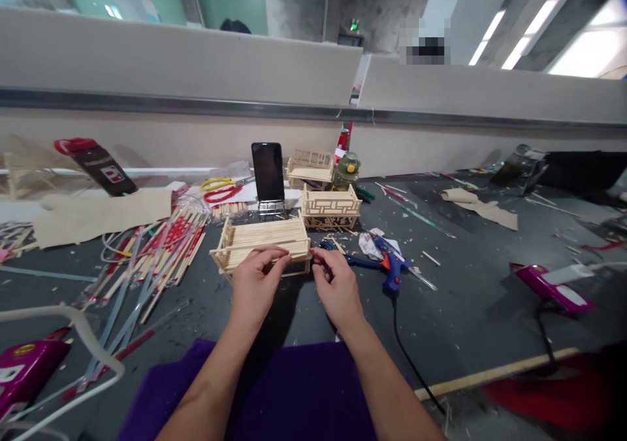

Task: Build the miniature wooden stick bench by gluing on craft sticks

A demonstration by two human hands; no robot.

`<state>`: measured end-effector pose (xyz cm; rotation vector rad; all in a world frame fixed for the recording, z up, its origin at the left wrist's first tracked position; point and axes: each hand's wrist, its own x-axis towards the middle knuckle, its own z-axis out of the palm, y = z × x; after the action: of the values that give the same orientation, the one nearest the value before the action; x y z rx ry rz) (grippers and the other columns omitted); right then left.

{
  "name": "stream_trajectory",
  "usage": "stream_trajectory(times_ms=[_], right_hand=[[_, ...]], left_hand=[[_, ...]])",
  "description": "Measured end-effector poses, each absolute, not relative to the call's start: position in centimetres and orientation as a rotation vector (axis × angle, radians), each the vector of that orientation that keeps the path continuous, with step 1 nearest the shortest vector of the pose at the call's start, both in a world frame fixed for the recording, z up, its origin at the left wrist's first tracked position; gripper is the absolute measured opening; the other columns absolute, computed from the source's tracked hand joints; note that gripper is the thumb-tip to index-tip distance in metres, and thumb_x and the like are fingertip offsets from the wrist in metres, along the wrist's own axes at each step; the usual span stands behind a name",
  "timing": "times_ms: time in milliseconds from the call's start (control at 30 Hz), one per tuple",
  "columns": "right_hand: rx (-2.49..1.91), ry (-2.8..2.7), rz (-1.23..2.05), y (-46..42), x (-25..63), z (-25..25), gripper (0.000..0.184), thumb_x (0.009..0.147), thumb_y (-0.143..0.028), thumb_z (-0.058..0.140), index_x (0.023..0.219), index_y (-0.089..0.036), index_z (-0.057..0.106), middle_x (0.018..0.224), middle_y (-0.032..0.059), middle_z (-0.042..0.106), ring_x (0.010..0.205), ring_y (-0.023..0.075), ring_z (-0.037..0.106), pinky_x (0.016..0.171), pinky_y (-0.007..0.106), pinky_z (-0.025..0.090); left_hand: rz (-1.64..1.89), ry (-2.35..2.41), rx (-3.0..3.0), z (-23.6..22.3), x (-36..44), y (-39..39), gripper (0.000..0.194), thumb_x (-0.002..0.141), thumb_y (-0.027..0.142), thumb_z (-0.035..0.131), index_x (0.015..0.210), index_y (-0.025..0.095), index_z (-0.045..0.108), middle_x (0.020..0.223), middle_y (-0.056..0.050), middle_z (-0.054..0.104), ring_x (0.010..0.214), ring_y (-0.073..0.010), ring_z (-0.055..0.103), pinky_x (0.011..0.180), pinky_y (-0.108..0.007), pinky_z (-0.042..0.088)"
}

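Observation:
A small bench-like model built of thin wooden sticks [264,232] stands on the dark table in front of me. My left hand [259,274] is at its front side, thumb and fingers pinched together at the front rail near the right end. At the right front corner is my right hand [337,281], its fingers curled and the fingertips close together beside the corner post. Whatever the right fingertips hold is too small to make out. Just beyond the right hand lie blue-handled pliers [337,251] and a blue hot glue gun [392,268].
Two more stick models [330,206] [309,166] stand behind, near a phone [268,173] on a stand and a green bottle [347,170]. Red-tipped sticks [179,235] and glue sticks lie left. A dark bottle [100,166] leans behind them. A purple device [553,287] sits right.

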<state>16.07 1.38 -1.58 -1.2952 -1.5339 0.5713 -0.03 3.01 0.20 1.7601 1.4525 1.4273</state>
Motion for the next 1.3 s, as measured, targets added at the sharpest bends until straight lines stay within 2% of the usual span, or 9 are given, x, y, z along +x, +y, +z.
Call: stream_trajectory(times_ms=[600, 1300], right_hand=[[-1.285, -1.540, 0.545, 1.43, 15.96, -1.60, 0.034, 0.086, -0.009, 0.049, 0.113, -0.018, 0.068, 0.097, 0.0072, 0.063, 0.087, 0.0179, 0.063, 0.078, 0.030, 0.053], [-1.291, -1.532, 0.546, 1.40, 15.89, -1.53, 0.036, 0.085, -0.007, 0.050, 0.113, -0.021, 0.067, 0.099, 0.0065, 0.064, 0.086, 0.0166, 0.065, 0.075, 0.028, 0.054]], left_hand=[[1.448, 1.463, 1.869, -0.09, 0.35, 3.04, 0.014, 0.086, 0.027, 0.061, 0.082, 0.019, 0.073, 0.087, -0.004, 0.069, 0.083, -0.0169, 0.065, 0.077, -0.029, 0.049], [1.434, 1.479, 1.881, 0.10, 0.14, 3.00, 0.015, 0.085, 0.027, 0.062, 0.082, 0.019, 0.073, 0.087, -0.004, 0.070, 0.081, -0.0166, 0.065, 0.075, -0.028, 0.049]])
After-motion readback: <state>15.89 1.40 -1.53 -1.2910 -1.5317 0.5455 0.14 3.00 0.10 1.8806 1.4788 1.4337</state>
